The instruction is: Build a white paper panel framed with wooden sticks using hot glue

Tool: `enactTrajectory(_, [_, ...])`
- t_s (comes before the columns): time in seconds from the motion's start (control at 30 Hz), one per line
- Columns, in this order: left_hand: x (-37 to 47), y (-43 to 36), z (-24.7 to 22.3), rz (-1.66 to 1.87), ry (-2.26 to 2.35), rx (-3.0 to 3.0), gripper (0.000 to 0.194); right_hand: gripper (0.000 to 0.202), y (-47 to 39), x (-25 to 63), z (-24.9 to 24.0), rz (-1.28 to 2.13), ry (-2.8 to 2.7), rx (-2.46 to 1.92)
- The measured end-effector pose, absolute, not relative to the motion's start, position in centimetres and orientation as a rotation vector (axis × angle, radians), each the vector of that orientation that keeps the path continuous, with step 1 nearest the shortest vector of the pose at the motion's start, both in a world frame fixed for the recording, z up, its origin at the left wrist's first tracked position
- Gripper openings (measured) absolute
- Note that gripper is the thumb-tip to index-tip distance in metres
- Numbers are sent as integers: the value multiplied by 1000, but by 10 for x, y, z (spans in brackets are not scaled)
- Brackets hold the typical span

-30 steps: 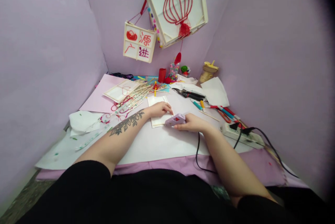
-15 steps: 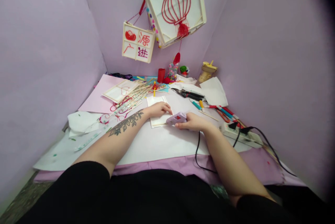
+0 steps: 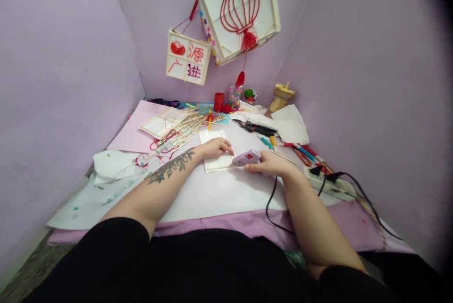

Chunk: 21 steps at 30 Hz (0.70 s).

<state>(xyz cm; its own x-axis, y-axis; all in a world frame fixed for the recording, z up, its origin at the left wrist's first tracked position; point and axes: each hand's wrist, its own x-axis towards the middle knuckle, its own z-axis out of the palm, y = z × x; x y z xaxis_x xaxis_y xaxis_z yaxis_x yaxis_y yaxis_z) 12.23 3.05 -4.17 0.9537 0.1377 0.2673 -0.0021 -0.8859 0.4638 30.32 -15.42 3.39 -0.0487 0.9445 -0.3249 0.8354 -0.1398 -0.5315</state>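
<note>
My right hand (image 3: 271,164) is wrapped round a light purple glue gun (image 3: 247,157), its nozzle pointing left at the lower right corner of a white panel. A black cord hangs down from beside this hand. The white panel (image 3: 212,165) lies flat on the white-covered table, with thin sticks along its edges. My left hand (image 3: 216,147) rests across the panel, fingers bent toward its right edge; whatever the fingertips may pinch is too small to make out.
Sticks (image 3: 187,128) and a framed panel (image 3: 163,122) lie back left. Black-handled pruners (image 3: 258,127), markers (image 3: 307,152) and a power strip (image 3: 332,184) are on the right. A lantern (image 3: 240,10) hangs above the table.
My right hand and the glue gun have shifted a little to the right, away from my left hand. My left hand has barely moved.
</note>
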Motion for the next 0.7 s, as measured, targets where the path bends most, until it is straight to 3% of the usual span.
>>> enactTrajectory(0.7, [122, 29, -40, 392, 109, 2627, 44, 54, -152, 306, 29, 1031, -1979, -1972])
